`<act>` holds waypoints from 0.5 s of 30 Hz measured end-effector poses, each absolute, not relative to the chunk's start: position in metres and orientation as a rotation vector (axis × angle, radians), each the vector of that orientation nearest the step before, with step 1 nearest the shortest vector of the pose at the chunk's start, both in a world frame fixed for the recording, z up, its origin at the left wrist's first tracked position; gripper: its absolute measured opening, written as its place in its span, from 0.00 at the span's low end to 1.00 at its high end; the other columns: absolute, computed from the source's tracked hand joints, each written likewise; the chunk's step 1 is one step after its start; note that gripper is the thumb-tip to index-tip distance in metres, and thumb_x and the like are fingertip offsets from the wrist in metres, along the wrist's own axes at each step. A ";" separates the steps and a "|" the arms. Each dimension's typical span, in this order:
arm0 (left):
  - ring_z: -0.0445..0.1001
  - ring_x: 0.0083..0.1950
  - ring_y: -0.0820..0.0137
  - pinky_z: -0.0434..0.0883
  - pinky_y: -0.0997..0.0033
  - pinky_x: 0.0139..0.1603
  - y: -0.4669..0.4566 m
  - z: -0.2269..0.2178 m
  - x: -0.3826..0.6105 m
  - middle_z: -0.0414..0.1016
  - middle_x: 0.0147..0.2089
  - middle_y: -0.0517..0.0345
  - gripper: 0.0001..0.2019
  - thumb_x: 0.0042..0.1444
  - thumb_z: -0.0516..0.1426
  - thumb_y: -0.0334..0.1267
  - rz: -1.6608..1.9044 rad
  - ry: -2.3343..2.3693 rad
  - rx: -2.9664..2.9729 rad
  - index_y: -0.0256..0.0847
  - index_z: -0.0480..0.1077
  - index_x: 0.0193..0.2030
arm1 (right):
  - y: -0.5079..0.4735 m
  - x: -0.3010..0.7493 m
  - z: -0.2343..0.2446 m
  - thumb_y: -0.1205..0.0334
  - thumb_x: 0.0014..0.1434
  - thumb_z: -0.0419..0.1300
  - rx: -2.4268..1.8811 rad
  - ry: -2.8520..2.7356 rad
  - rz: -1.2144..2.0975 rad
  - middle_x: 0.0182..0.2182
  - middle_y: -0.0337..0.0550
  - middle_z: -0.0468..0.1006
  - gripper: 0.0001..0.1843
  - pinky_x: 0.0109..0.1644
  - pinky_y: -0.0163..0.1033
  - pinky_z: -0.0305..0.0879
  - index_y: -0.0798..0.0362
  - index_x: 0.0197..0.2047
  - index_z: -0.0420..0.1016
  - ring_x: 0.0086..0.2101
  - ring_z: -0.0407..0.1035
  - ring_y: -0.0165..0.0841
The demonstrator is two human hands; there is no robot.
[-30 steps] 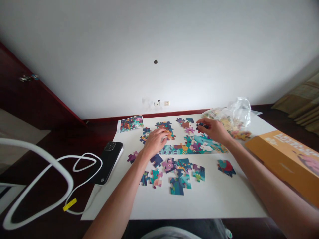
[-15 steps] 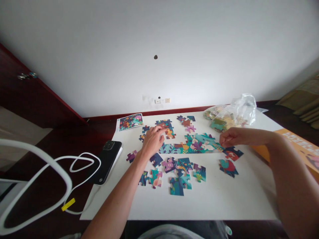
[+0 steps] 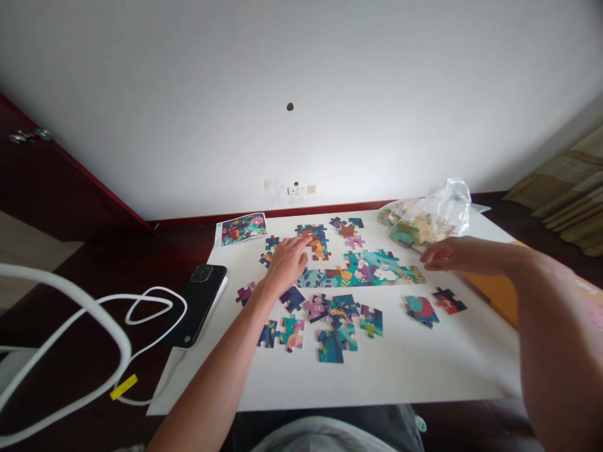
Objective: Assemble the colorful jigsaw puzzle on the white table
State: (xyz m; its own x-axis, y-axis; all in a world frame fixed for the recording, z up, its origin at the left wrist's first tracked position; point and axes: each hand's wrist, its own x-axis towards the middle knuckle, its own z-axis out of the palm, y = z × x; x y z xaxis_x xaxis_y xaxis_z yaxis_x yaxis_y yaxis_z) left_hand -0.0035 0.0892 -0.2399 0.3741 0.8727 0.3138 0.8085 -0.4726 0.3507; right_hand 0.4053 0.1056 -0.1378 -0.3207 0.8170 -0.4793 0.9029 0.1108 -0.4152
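Note:
My left hand lies with fingers stretched out at the edge of a joined bear section of jigsaw puzzle, covering part of it. My right hand hovers off the right end of a long joined puzzle strip with white rabbits. Its fingers are loosely bent, and I see nothing between them. Below that hand lie a dark puzzle piece with red and a teal-and-red puzzle piece. Several loose pieces are spread in front of the strip, and a small group sits behind it.
A picture sheet of the puzzle lies at the back left. A clear plastic bag of pieces stands at the back right, beside an orange box. A black phone and white cable are at the left table edge.
The dark piece with red has shifted away from the strip's end, to the right of the teal-and-red piece. My right hand has risen off it. The view has turned slightly right.

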 end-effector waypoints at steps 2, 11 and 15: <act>0.69 0.65 0.60 0.65 0.55 0.69 0.089 -0.240 -0.004 0.73 0.66 0.54 0.24 0.66 0.51 0.28 0.696 1.532 2.478 0.44 0.68 0.67 | 0.116 0.388 -0.123 0.43 0.55 0.63 1.637 2.318 -0.928 0.46 0.50 0.86 0.23 0.52 0.47 0.71 0.47 0.47 0.86 0.45 0.78 0.49; 0.68 0.67 0.62 0.65 0.57 0.71 0.084 -0.237 -0.009 0.71 0.68 0.54 0.25 0.66 0.49 0.27 0.783 1.474 2.433 0.43 0.66 0.69 | 0.148 0.311 -0.059 0.35 0.55 0.62 1.522 2.655 -0.705 0.47 0.39 0.86 0.29 0.47 0.51 0.74 0.37 0.56 0.82 0.44 0.78 0.48; 0.72 0.63 0.62 0.67 0.57 0.68 0.084 -0.229 -0.013 0.76 0.63 0.55 0.23 0.67 0.49 0.29 0.832 1.519 2.387 0.45 0.69 0.67 | 0.149 0.296 -0.063 0.35 0.55 0.63 1.419 2.722 -0.715 0.45 0.39 0.86 0.27 0.47 0.51 0.74 0.37 0.53 0.84 0.43 0.79 0.47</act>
